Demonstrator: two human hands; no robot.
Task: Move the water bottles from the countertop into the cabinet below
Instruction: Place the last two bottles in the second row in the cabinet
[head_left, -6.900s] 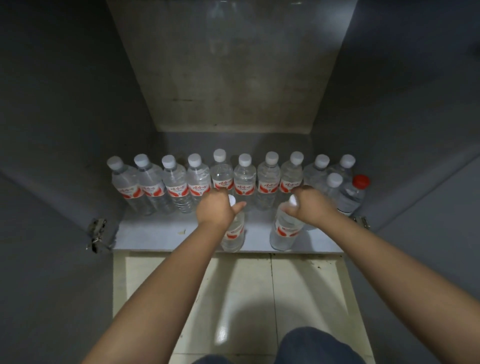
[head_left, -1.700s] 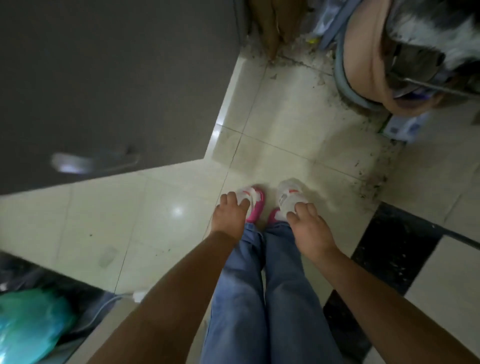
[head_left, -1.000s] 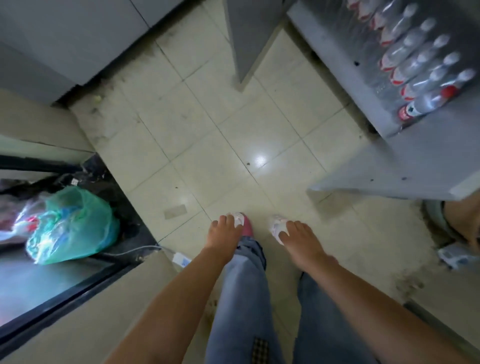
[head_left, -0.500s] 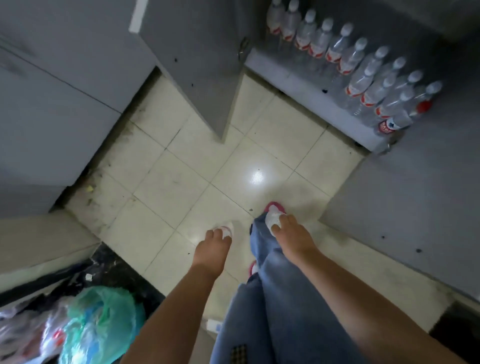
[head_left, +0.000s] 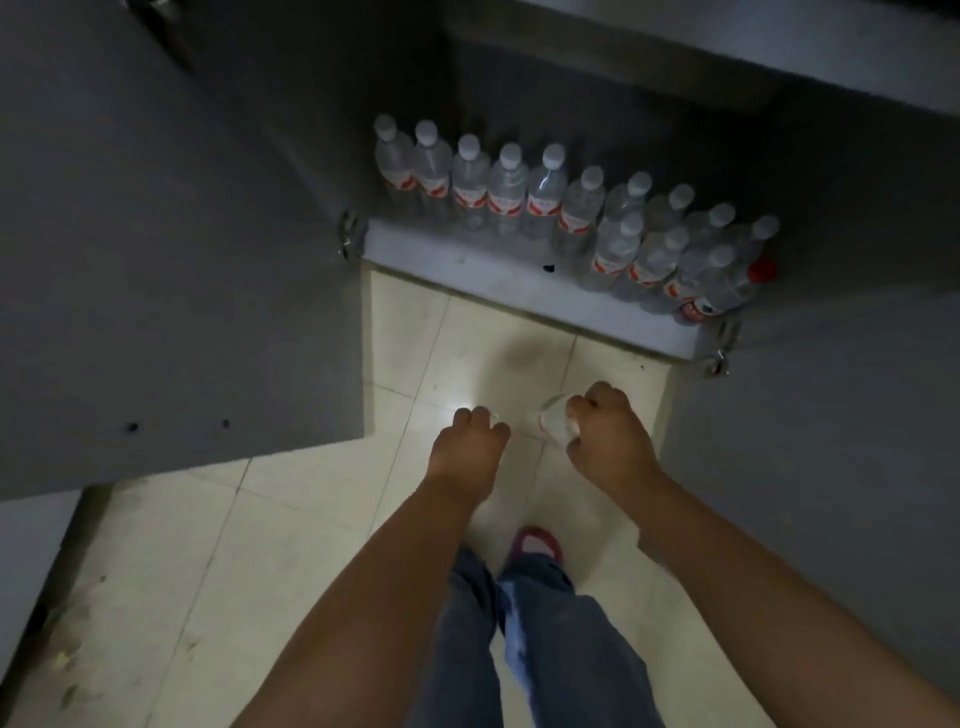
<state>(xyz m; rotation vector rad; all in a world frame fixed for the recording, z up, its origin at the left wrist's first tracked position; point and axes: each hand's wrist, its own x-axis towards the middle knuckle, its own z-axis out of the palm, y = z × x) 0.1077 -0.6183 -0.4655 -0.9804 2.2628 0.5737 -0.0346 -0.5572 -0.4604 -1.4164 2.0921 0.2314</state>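
**Fourteen bottles in the cabinet, one more in the right hand**

From my remote seat I saw the right hand (head_left: 609, 441) clenched around one water bottle (head_left: 551, 422), held over the tiled floor (head_left: 311, 519) just in front of the open cabinet (head_left: 467, 255). The bottle lay tilted, and most of it was hidden by the fingers. The left hand (head_left: 466, 448) hung beside it, fingers curled shut. A pale sliver showed past its fingertips, too little for me to tell what it gripped.

Inside the cabinet I counted fourteen bottles standing upright on the floor of the single compartment. Ten stood in a back row (head_left: 510, 192) running the full width. Four more stood in a front row (head_left: 655, 262) crowded toward the right end. Thirteen had white caps; one, the red-capped bottle (head_left: 759, 271) at the far right front, did not. The left front of the compartment was bare.

Two grey doors stood open, the left door (head_left: 182, 260) and the right door (head_left: 831, 441). Below the hands I saw two legs in blue jeans (head_left: 545, 654) and one pink shoe (head_left: 535, 543)
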